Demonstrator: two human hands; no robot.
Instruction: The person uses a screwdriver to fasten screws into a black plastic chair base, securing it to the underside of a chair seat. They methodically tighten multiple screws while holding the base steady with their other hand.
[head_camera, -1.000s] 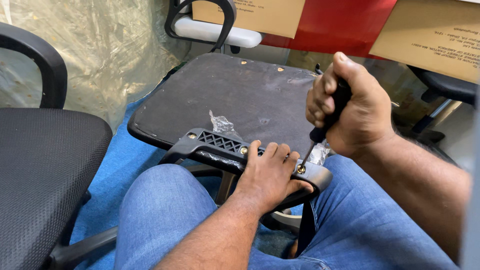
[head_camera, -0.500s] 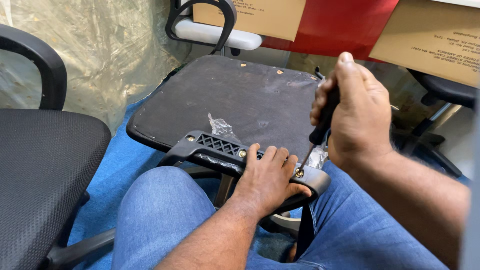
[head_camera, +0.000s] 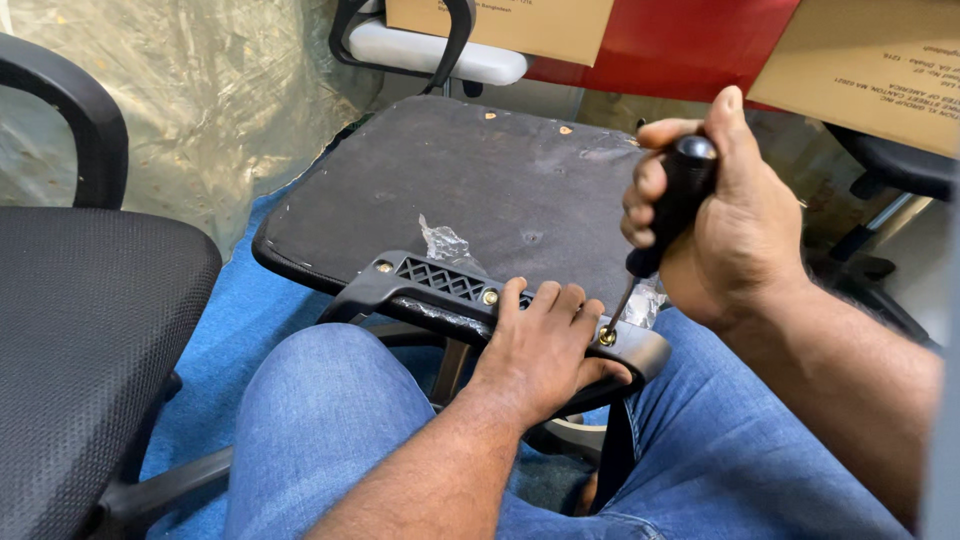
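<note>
Head view: the black handle of a screwdriver (head_camera: 668, 205) is wrapped tightly by the fingers of the right hand (head_camera: 715, 215) at the right centre of the frame, with the thumb laid up along the handle's top. Its thin metal shaft slants down and to the left, and its tip is set on a brass-coloured screw (head_camera: 607, 336) near the right end of a black plastic armrest bracket (head_camera: 440, 290). That bracket is pressed by the left hand (head_camera: 540, 345) at the lower centre, the fingers curled over its top edge just beside the screw. Two more brass screws are seen along the bracket to the left. The bracket lies against the near edge of an upturned chair seat base (head_camera: 470, 190), dark and scuffed, which fills the middle of the frame. A scrap of clear plastic wrap (head_camera: 445, 243) rests on the seat base just above the bracket. Blue jeans (head_camera: 330, 420) cover the knees below. A black mesh office chair (head_camera: 90, 330) stands at the left, and cardboard boxes (head_camera: 870, 60) are stacked at the upper right.
</note>
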